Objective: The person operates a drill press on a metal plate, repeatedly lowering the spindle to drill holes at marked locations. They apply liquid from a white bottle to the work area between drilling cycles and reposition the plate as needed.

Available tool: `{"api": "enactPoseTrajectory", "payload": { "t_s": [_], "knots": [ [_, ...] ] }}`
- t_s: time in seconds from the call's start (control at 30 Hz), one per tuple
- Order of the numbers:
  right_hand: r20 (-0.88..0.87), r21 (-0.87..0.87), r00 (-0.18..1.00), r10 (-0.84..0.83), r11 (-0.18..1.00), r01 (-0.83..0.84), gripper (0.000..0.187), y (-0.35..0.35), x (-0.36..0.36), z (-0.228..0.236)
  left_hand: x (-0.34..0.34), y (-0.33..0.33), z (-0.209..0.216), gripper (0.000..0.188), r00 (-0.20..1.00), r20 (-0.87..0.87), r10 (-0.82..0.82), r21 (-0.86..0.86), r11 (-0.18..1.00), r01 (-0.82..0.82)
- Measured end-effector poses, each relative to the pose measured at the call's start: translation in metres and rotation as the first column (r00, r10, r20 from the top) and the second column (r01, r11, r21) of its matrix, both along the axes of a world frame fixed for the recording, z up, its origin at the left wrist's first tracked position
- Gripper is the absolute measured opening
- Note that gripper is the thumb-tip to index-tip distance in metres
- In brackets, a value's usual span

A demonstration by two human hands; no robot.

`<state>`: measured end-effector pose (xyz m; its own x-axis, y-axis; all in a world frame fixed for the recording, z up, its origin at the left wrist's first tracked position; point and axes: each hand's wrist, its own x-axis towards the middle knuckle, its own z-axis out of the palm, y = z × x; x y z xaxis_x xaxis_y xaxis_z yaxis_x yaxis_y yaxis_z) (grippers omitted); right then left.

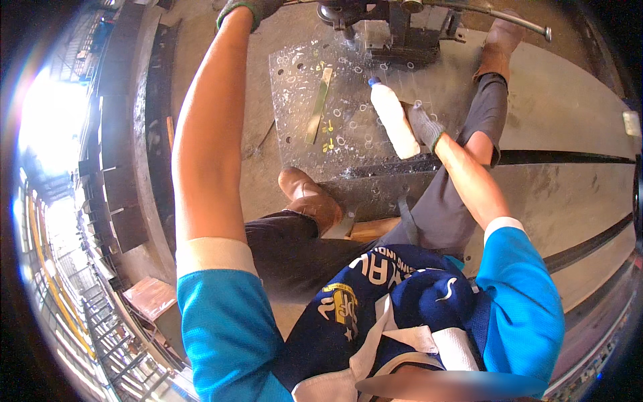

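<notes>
My right hand (424,126), in a grey knit glove, is wrapped round the lower part of a white plastic bottle (392,119) with a blue cap. The bottle is tilted over a steel plate (301,94), its cap toward the drilling machine (395,30). At the top edge my gloved left hand (260,8) closes at a thin feed handle of that machine; its fingertips are cut off by the frame. The drill's spindle (347,32) stands over the plate, which bears drilled holes, chalk circles and wet-looking specks. A flat metal strip (319,106) lies on it.
My boots (311,197) stand at either side of the work. A long handle (509,19) sticks out to the machine's right. Dark steel beams (562,157) run along the right. Stacked dark metal pieces (120,167) and a railing (107,335) lie left.
</notes>
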<state>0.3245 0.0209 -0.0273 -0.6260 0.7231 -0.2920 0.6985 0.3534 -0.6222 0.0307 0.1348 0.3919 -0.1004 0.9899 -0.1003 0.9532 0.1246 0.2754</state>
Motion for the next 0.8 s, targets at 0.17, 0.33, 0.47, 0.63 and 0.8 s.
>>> {"api": "enactPoseTrajectory", "payload": {
  "t_s": [0.17, 0.33, 0.47, 0.63, 0.8],
  "knots": [
    [0.319, 0.204, 0.937, 0.141, 0.956, -0.213, 0.044, 0.002, -0.001, -0.005, 0.000, 0.003, -0.005, 0.060, 0.844, -0.397, -0.360, 0.052, 0.910, 0.412],
    [0.677, 0.313, 0.712, 0.188, 0.801, -0.510, 0.045, 0.004, 0.002, -0.028, -0.007, 0.024, -0.022, 0.054, 0.766, -0.580, -0.278, -0.002, 0.941, 0.339],
    [0.522, 0.353, 0.849, 0.088, 0.883, -0.308, 0.036, 0.000, 0.008, -0.037, -0.013, 0.036, -0.032, 0.054, 0.668, -0.647, -0.368, 0.008, 0.873, 0.488],
    [-0.552, -0.445, 0.745, -0.373, 0.888, 0.115, 0.035, -0.004, 0.015, -0.036, -0.006, 0.016, -0.024, 0.061, 0.988, -0.152, -0.010, 0.088, 0.996, 0.024],
    [-0.502, -0.550, 0.737, -0.453, 0.825, 0.132, 0.040, 0.007, -0.003, -0.056, 0.005, 0.004, -0.006, 0.060, 0.996, -0.056, -0.062, 0.062, 0.996, 0.066]
  ]
}}
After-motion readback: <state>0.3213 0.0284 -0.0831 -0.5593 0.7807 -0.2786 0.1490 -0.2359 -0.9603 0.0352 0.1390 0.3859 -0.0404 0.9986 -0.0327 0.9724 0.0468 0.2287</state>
